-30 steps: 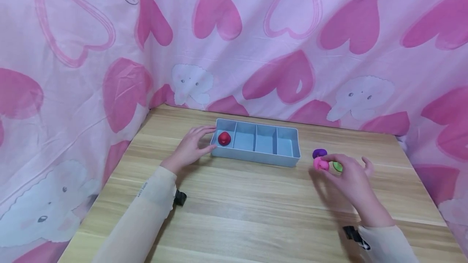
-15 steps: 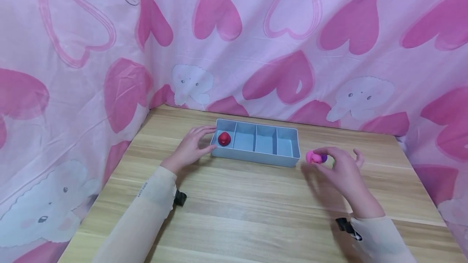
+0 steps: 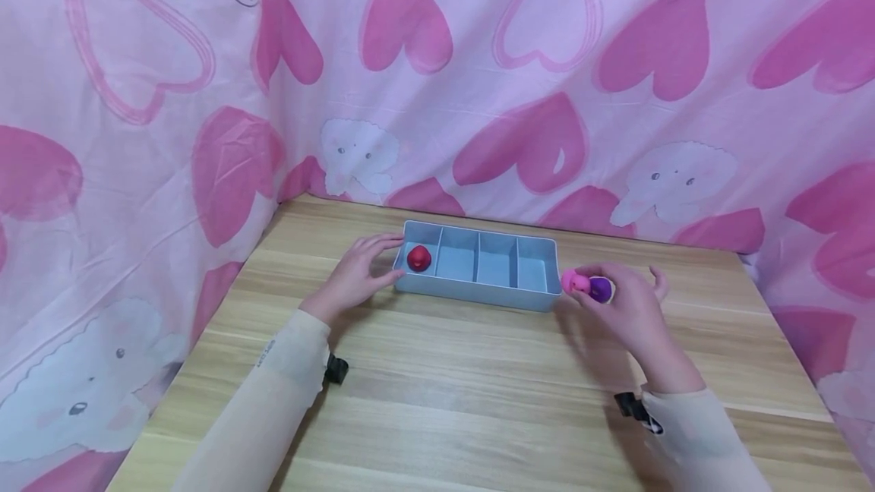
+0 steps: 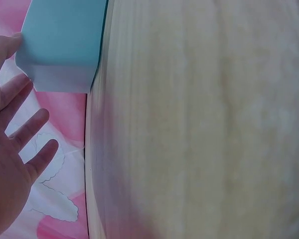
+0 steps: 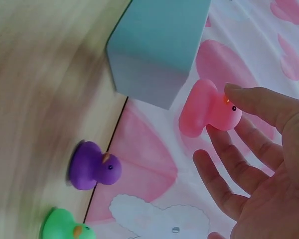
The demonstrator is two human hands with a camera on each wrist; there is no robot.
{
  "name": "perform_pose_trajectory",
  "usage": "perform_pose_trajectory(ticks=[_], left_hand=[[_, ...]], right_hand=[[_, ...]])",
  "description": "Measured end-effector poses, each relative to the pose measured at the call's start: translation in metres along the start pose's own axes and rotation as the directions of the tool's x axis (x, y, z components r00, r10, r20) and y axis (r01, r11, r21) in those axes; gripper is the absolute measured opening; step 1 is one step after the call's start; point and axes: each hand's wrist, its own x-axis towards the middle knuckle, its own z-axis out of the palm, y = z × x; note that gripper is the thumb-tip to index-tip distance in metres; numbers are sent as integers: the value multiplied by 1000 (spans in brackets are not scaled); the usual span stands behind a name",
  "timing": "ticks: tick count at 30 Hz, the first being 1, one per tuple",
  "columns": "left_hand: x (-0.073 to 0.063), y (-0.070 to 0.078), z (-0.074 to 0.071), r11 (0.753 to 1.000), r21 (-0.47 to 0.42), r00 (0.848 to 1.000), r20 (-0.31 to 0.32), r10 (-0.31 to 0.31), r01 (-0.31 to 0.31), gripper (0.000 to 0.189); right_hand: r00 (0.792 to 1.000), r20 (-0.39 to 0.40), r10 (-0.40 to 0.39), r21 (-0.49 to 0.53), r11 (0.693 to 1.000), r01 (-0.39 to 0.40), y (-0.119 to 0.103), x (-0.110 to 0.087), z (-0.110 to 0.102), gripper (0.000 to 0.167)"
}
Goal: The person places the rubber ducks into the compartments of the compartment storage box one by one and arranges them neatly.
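Note:
My left hand [image 3: 355, 275] is at the left end of a blue-grey divided box [image 3: 478, 294], its thumb at the front rim and a finger at the back. In the left wrist view its other fingers [image 4: 37, 124] spread out fairly straight. My right hand [image 3: 632, 310] pinches a pink rubber duck [image 5: 209, 109] by the head, held up close beside the box's right end. A purple rubber duck [image 5: 92, 167] stands on the table just past that hand. One red duck-like toy [image 3: 419, 258] sits in the leftmost compartment.
A green rubber duck [image 5: 65, 226] stands near the purple one in the right wrist view; in the head view my right hand hides it. The wooden table [image 3: 478, 386] runs back to a pink heart-print curtain [image 3: 424, 120].
My right hand has carried the pink duck leftward and a little back, from beside the purple duck to the box's right end. The left hand and box have kept their place.

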Motion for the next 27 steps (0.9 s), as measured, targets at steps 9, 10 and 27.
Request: perform_pose_trajectory(ticks=[9,10,27], left_hand=[[1,2,-2,1000,3,1000,0,-1,1,64],[1,2,-2,1000,4,1000,1,-1,1,64],[1,1,-1,1000,-8,1000,-4,-3,3,63]], right_hand=[[1000,23,-14,29,999,14,-11,9,6,31],[1000,27,-13,32,999,13,-12,10,8,31],[998,65,-25,5,1000,25,-34,25,27,32]])
